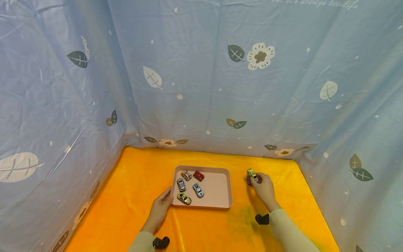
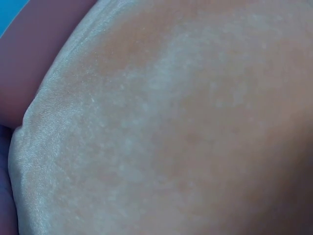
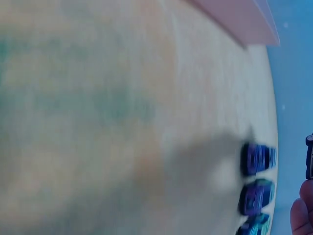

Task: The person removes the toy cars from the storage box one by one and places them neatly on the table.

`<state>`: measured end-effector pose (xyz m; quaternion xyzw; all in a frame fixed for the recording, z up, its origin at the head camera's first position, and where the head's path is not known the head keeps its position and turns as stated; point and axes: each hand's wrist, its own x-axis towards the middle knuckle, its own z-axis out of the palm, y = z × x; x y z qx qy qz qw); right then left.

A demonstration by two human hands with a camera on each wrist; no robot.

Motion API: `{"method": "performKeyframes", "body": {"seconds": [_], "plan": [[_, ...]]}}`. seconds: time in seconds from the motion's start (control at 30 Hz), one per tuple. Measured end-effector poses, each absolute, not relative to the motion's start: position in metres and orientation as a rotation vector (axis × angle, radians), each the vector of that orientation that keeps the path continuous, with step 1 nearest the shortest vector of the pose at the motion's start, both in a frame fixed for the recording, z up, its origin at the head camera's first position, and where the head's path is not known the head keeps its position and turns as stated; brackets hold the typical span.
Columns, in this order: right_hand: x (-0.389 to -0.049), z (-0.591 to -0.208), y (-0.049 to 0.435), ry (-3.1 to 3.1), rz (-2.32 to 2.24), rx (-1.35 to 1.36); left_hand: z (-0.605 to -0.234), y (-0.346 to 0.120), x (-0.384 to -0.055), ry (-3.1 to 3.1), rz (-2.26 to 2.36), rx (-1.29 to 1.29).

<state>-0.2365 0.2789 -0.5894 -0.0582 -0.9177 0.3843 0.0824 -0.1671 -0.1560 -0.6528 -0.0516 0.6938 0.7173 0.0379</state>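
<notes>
My right hand [image 1: 263, 187] pinches a small yellow-green toy car [image 1: 251, 173] to the right of the tray. In the right wrist view, only the fingertips [image 3: 304, 208] and part of the held car [image 3: 310, 155] show at the right edge. Several more toy cars [image 3: 258, 159] sit in a row on the cloth there, largely covered by the hand in the head view. My left hand [image 1: 160, 210] grips the near left corner of a pink tray [image 1: 217, 190]. Inside it lie a red car [image 1: 198, 175], a yellow car [image 1: 184, 198] and several silver or patterned ones, all toward its left side.
An orange-yellow cloth [image 1: 126, 210] covers the table. Pale blue curtains [image 1: 201, 87] with leaf and flower prints enclose the back and both sides. The left wrist view shows mostly the cloth, with the tray's wall [image 2: 34, 54] at upper left.
</notes>
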Motion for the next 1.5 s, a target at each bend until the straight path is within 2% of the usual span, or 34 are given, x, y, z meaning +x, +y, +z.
{"method": "performKeyframes", "body": {"seconds": [0.2,0.8,1.5], "plan": [[-0.236,-0.59,0.304,-2.722,1.108,-0.284,-0.667,-0.157,-0.17,2.175,2.171,-0.181],[-0.235,-0.602,0.347,-2.618,1.242,-0.613,-0.665,-0.159,-0.172,2.169,2.194,-0.161],[-0.234,-0.611,0.352,-2.681,1.179,-0.685,-0.662,-0.158,-0.17,2.148,2.212,-0.165]]}}
